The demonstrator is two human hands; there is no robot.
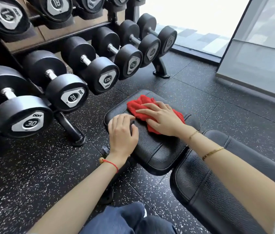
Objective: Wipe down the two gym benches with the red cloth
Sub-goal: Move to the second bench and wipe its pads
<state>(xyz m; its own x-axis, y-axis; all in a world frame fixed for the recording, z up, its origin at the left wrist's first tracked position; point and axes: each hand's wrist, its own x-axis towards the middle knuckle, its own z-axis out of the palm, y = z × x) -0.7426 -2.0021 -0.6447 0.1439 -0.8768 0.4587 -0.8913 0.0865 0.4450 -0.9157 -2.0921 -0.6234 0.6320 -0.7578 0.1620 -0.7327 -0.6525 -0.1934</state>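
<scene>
Right hand (160, 118) flat on the cloth (143, 107), fingers straight and spread, palm pressing the red bundle into the pad, no pinch, nothing curled round it. The cloth sits bunched on the seat pad (150, 146) of the bench, towards the far rounded end, with most of its bulk beyond and left of the fingertips and a strip trailing back under the wrist.

Left hand (122, 132) is down on the same pad, just beside the cloth at the near-left edge, fingers loosely bent over the rim, thumb on top. It looks like a brace; it holds nothing loose.

Now the key line: the pad's long axis runs from the far rounded end back towards the person and right, into the gap where the back pad (206, 183) begins. The right hand is the one on the cloth, so my read is the stroke comes back along that axis, towards the gap.

Room to move: bare leather lies between the right wrist and the near end of the seat pad, and the left hand occupies the left margin, so it may need to lift for that side. Beyond the far end, only floor (192, 85). To the left, well apart, the dumbbell rack (69, 127) foot and the 30 dumbbell (30, 122). Only one bench shows here; the second I cannot place.
</scene>
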